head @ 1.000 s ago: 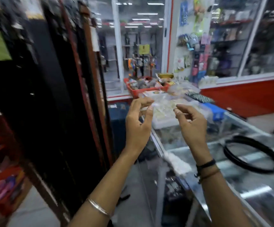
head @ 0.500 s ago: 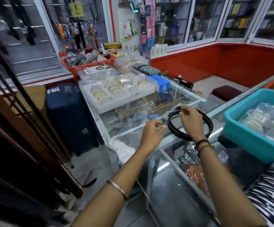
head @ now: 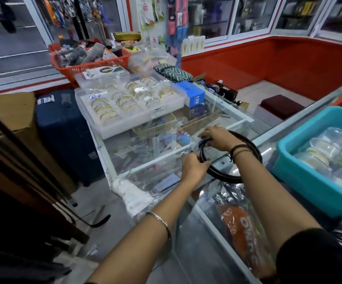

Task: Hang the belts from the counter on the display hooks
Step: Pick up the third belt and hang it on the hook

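A black belt (head: 230, 177), coiled into a loop, lies on the glass counter (head: 213, 111) at the middle right. My right hand (head: 217, 138) grips the coil's far left part from above. My left hand (head: 193, 167) is closed on the coil's near left edge. Dark belts hang on the display rack (head: 12, 152) along the left edge; its hooks are out of view.
A white tray of bangles (head: 125, 101) and a blue box (head: 192, 95) sit further back on the counter, with a red basket (head: 92, 58) behind. A teal tub (head: 301, 167) stands at the right. A blue suitcase (head: 63, 130) is on the floor left of the counter.
My view swung from the hanging belts on the left to the counter. Both hands came down from the air and closed on the coiled black belt.
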